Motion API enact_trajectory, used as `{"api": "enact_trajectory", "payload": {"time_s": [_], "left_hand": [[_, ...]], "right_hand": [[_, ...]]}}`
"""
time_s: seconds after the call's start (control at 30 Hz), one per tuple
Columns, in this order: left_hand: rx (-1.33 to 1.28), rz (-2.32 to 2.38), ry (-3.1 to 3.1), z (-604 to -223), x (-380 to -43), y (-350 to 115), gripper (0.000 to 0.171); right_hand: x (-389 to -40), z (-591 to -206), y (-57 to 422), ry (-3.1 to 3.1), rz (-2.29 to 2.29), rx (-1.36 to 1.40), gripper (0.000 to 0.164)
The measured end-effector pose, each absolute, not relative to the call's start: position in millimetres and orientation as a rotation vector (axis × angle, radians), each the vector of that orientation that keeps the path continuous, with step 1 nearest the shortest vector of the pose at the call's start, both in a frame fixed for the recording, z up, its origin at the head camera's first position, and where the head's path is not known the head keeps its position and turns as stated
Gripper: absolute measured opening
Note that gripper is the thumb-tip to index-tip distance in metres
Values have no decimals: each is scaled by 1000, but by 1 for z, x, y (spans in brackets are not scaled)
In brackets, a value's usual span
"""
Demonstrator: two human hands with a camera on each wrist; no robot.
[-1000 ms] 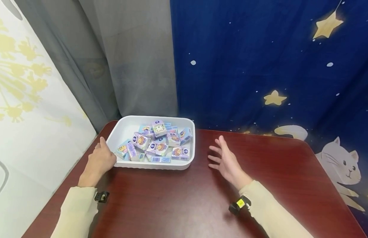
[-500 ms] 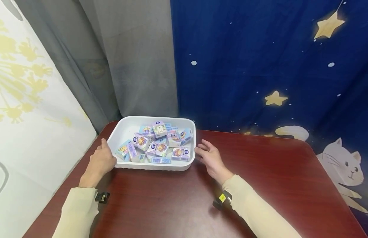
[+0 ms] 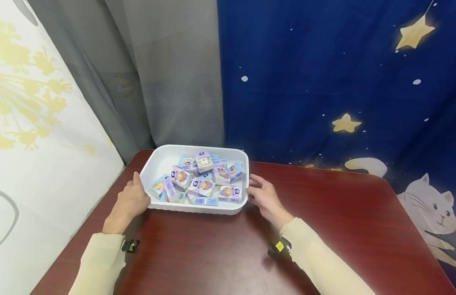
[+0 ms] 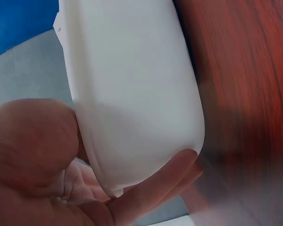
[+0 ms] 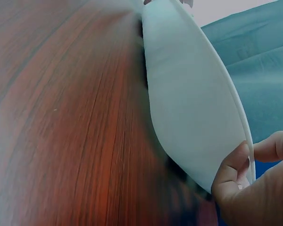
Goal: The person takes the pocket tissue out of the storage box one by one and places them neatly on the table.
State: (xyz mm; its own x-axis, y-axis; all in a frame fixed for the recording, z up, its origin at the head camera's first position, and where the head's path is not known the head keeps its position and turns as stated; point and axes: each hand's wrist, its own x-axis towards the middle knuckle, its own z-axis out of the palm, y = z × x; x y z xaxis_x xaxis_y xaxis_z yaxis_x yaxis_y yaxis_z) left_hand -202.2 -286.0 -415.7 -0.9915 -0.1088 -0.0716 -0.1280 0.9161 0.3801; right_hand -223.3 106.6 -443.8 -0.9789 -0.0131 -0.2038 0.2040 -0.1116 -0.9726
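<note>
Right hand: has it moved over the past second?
Yes. The right hand has moved left, away from the grey cat printed on the blue curtain, and now pinches the rim of the white plastic tray.

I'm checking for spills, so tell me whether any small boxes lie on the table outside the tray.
No, in the head view every small box lies inside the white tray, none on the table.

Behind the red-brown table I observe grey curtain, star-printed blue curtain; left of the table, yellow-patterned white panel.
</note>
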Motion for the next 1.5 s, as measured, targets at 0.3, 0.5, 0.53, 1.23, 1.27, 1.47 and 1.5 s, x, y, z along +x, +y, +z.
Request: {"api": "enact_trajectory", "payload": {"time_s": [0.3,0.5,0.53,1.23,1.27,1.47,1.5], "left_hand": [[-127,694,3008,-419,-197,-279,84],[-58,767,2942,-413,-195,-267,82],[-46,763,2936,-412,-195,-265,81],[146,1024,2643,-411,-169,-221,59],[150,1041,2629,-411,-167,-219,56],[161,1130,2558,-410,-153,-210,39],[164,1137,2551,-410,-151,-209,36]], "right_hand": [[-209,-444,127,2073,-2149,174,70],[-192,-443,151,2095,-2127,151,69],[-189,-442,155,2096,-2125,146,70],[-128,-435,236,2219,-1949,155,75],[-124,-435,238,2219,-1945,153,76],[-100,-435,255,2222,-1915,133,79],[-96,-435,258,2219,-1911,120,79]]}}
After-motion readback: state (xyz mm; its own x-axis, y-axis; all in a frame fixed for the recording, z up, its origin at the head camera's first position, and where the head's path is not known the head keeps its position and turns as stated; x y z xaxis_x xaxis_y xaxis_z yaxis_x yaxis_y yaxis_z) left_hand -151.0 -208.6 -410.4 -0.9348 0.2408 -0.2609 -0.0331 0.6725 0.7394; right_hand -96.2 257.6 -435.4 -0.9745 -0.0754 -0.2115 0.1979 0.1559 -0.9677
